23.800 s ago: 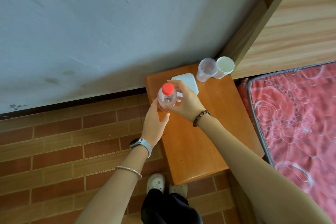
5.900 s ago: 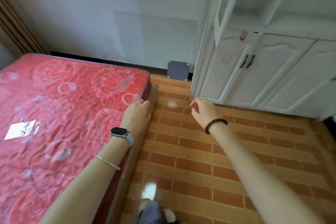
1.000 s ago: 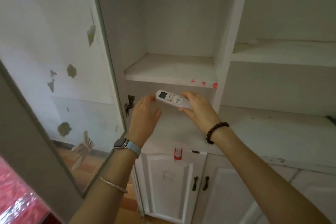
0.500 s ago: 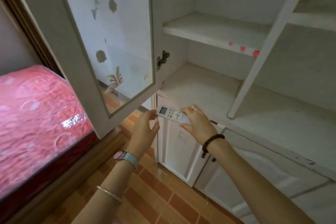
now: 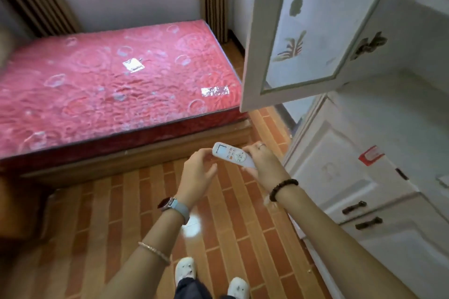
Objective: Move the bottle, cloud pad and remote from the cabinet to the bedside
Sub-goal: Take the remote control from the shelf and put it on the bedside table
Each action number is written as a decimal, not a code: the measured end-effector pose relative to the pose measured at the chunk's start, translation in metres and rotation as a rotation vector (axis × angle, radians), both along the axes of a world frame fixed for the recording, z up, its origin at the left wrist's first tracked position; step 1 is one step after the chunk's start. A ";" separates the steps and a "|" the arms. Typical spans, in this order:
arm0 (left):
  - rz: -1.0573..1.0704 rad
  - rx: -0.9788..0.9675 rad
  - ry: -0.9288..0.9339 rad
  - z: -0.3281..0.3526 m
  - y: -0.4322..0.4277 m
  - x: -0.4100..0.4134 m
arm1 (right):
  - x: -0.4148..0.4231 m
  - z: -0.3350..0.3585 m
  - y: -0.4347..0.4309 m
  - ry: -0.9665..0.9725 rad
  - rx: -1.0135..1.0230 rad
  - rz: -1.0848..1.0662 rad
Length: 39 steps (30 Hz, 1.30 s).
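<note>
Right hand (image 5: 263,162) grips the light, rigid remote (image 5: 232,154) by its lower end beside the cabinet (image 5: 340,165); left hand (image 5: 198,173) half-open.

Bare forearms; left wrist wearing a watch (image 5: 170,203) on a pale blue strap and a thin beaded bracelet (image 5: 154,252); right wrist a dark bead bracelet (image 5: 282,188); finger ring (image 5: 260,145); white shoes (image 5: 185,270), possibly clogs; dark trousers (image 5: 193,290).

right hand (image 5: 263,161) gripping, left hand (image 5: 198,172) half-open
</note>
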<state>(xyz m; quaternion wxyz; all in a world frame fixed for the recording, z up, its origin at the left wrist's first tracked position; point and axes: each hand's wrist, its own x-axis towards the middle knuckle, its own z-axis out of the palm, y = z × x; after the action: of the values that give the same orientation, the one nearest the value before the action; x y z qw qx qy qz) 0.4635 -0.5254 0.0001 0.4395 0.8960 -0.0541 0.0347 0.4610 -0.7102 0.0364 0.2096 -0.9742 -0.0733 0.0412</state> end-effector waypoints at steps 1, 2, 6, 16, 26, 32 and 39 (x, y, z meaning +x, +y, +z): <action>0.039 0.000 0.004 -0.001 0.016 -0.003 | 0.004 0.000 0.016 0.003 -0.004 0.040; 0.075 -0.003 0.011 0.000 0.031 -0.007 | 0.007 -0.001 0.032 0.007 -0.006 0.076; 0.211 0.001 0.030 0.001 0.092 -0.019 | 0.021 -0.002 0.097 0.023 -0.009 0.221; 0.525 0.047 0.054 -0.002 0.263 -0.068 | 0.025 -0.011 0.288 0.051 -0.031 0.517; 0.700 0.028 0.056 0.001 0.422 -0.112 | 0.012 -0.013 0.462 0.067 -0.003 0.698; 0.826 0.000 0.064 0.001 0.485 -0.127 | 0.014 -0.009 0.543 0.063 -0.013 0.812; 0.989 -0.038 0.059 0.002 0.539 -0.112 | 0.046 -0.009 0.623 0.074 -0.020 0.944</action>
<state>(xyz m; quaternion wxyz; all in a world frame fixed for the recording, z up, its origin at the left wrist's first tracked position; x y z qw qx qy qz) 0.3516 0.0133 0.0017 0.3880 0.8068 0.3906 0.2145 0.5071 -0.0871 0.0271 0.1610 -0.8342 -0.5002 0.1673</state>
